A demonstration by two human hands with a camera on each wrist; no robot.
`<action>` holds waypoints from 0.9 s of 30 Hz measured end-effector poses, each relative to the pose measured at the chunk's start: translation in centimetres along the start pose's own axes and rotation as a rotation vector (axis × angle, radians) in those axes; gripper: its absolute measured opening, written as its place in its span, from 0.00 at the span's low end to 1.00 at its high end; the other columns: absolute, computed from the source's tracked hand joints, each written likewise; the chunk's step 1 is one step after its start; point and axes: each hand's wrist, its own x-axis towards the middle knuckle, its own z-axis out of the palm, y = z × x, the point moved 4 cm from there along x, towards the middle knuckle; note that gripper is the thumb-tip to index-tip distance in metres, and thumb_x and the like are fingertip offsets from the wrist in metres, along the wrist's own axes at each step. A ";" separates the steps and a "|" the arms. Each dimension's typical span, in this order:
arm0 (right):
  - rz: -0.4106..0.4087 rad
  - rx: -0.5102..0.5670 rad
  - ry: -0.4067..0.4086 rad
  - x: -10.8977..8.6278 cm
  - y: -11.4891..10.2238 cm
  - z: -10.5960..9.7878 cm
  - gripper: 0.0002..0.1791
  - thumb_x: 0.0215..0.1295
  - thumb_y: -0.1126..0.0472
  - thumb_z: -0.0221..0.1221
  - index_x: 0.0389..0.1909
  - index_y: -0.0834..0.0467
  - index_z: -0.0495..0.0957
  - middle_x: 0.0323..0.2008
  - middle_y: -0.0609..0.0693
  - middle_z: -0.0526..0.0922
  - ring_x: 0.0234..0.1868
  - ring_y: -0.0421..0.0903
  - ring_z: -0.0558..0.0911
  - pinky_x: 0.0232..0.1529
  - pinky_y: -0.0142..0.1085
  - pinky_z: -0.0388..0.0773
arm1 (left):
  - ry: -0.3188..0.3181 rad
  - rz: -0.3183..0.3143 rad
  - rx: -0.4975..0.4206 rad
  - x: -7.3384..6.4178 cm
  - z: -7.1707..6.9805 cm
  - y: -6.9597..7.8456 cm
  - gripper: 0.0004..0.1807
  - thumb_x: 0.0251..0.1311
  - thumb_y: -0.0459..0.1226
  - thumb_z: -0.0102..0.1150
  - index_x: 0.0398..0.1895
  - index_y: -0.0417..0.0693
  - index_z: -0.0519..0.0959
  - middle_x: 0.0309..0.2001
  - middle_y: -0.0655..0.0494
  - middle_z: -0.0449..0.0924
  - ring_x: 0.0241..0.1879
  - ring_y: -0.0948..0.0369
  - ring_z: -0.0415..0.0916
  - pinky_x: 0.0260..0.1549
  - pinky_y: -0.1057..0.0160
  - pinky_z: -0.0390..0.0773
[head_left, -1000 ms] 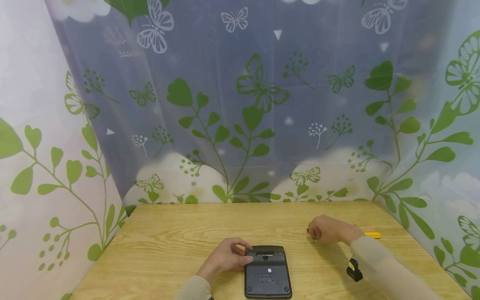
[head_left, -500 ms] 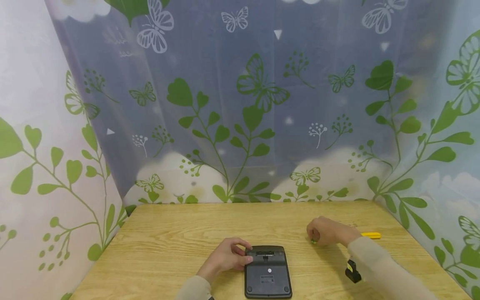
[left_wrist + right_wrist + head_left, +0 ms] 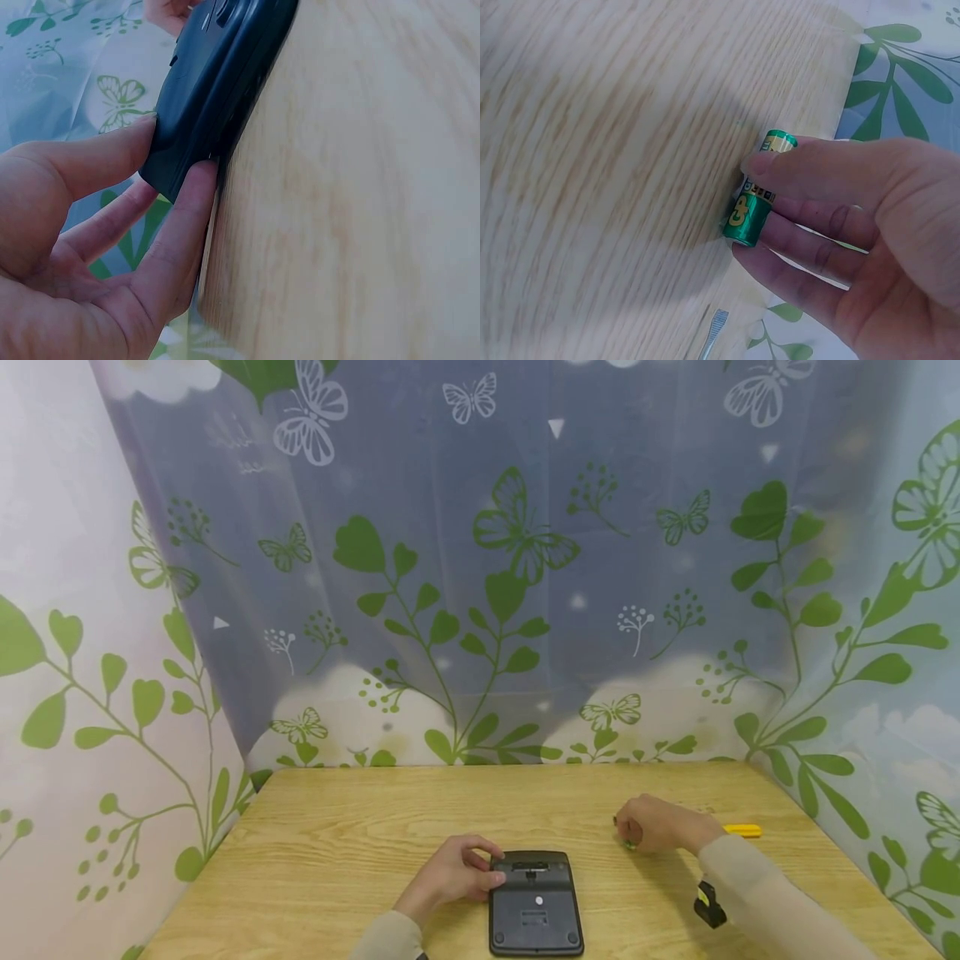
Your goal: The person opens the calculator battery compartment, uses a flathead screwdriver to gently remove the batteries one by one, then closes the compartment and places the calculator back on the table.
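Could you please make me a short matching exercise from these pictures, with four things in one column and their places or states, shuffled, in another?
Column 1
1. Battery
2. Dark device
3. Yellow object
4. Left hand

Column 2
A. Showing just beyond the right sleeve in the head view
B. Gripping an edge of the dark device
C. Lying on the wooden table, with one white dot
D. Green and gold, pinched by the right hand

Pairs: 1-D, 2-C, 3-A, 4-B

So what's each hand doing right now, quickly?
Left hand: holding the near edge of a flat black device between thumb and fingers.
Right hand: pinching a green and gold battery.
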 end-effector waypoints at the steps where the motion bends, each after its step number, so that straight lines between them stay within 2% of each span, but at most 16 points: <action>1: -0.002 0.004 0.001 -0.1 0.0 0.0 0.16 0.54 0.81 0.64 0.29 0.55 0.85 0.27 0.44 0.84 0.26 0.32 0.70 0.28 0.26 0.73 | 0.000 0.000 0.001 0.0 0.0 0.0 0.17 0.58 0.29 0.73 0.51 0.44 0.85 0.41 0.46 0.78 0.31 0.58 0.85 0.33 0.58 0.92; 9: -0.014 0.020 0.000 -0.3 0.0 0.0 0.17 0.52 0.83 0.62 0.30 0.57 0.85 0.25 0.44 0.81 0.25 0.33 0.64 0.27 0.26 0.67 | -0.005 -0.002 -0.005 -0.2 0.0 0.1 0.17 0.58 0.29 0.73 0.51 0.44 0.84 0.41 0.45 0.78 0.31 0.57 0.84 0.33 0.58 0.92; 17: 0.018 0.006 -0.014 -0.4 0.0 0.0 0.17 0.53 0.81 0.64 0.31 0.55 0.85 0.30 0.44 0.84 0.28 0.33 0.70 0.29 0.27 0.73 | 0.006 0.002 0.001 0.0 0.0 0.0 0.17 0.57 0.28 0.74 0.50 0.44 0.85 0.41 0.45 0.79 0.31 0.57 0.85 0.33 0.58 0.92; 27: 0.026 0.012 -0.013 -0.6 -0.4 -0.2 0.18 0.49 0.83 0.62 0.31 0.56 0.85 0.29 0.45 0.84 0.27 0.33 0.69 0.28 0.27 0.72 | -0.002 0.005 0.001 0.0 0.0 -0.2 0.17 0.58 0.28 0.72 0.52 0.43 0.84 0.40 0.46 0.78 0.30 0.57 0.85 0.33 0.58 0.92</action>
